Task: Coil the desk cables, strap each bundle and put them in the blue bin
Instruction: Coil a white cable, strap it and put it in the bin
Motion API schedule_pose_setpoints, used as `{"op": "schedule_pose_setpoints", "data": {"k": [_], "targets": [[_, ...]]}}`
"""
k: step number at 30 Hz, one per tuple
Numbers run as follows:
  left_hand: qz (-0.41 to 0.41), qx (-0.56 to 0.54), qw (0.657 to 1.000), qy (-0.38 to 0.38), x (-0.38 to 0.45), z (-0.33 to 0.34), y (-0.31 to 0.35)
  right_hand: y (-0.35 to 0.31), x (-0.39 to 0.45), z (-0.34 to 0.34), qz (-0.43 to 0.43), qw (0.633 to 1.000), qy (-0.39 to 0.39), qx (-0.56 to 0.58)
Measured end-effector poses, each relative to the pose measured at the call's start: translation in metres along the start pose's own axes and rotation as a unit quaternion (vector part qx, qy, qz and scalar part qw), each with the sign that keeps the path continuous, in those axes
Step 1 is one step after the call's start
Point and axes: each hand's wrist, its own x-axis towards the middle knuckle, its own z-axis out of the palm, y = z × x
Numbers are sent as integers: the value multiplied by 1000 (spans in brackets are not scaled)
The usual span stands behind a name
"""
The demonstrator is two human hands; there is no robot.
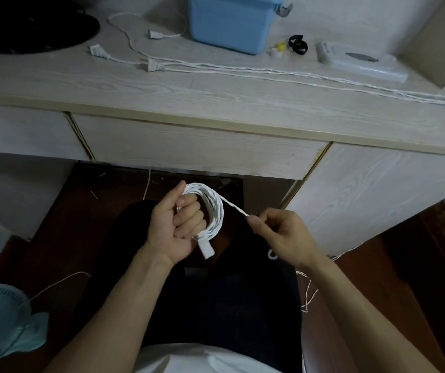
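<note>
Over my lap, my left hand (174,227) is closed through a coil of white twisted cable (213,208), with a white plug (205,249) hanging from the coil's bottom. My right hand (280,235) pinches the free strand of the same cable a short way to the right, pulled taut from the coil's top. The blue bin (232,22) stands at the back of the desk. Black straps (298,44) lie just right of the bin. More white cables with plugs (154,66) stretch loose across the desk top.
A black round object (33,28) sits at the desk's far left, and a flat white box (361,61) at the right. The desk's drawer front (202,149) is just ahead of my hands. A pale blue fan (3,313) stands on the floor at the left. Thin cable trails on the floor.
</note>
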Motion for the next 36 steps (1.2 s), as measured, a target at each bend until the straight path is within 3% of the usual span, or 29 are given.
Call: {"op": "schedule_pose_setpoints", "data": {"k": [5, 14, 16, 19, 23, 25, 27, 30, 36], "targets": [[81, -84, 992, 51, 4, 2, 9, 4, 3, -2, -24, 974, -91, -204], [204, -106, 959, 165, 12, 4, 18, -5, 2, 22, -73, 935, -204, -279], [233, -28, 953, 191, 18, -1, 12, -11, -1, 27, -112, 928, -205, -289], [269, 236, 908, 218, 24, -14, 3, -17, -5, 34, -180, 934, -165, -260], [184, 542, 803, 165, 17, -20, -6, -20, -4, 31, -219, 944, -66, -240], [110, 644, 749, 109, 8, -11, -14, -20, -3, 30, -240, 938, 5, -249], [-3, 651, 759, 24, 1, -2, -24, -17, -1, 30, -258, 928, 60, -261], [-130, 586, 799, -34, -4, 4, -25, -7, 2, 22, -249, 925, 97, -270], [-130, 546, 823, -81, -12, 3, 1, 22, 9, -10, -198, 929, 124, -286]]}}
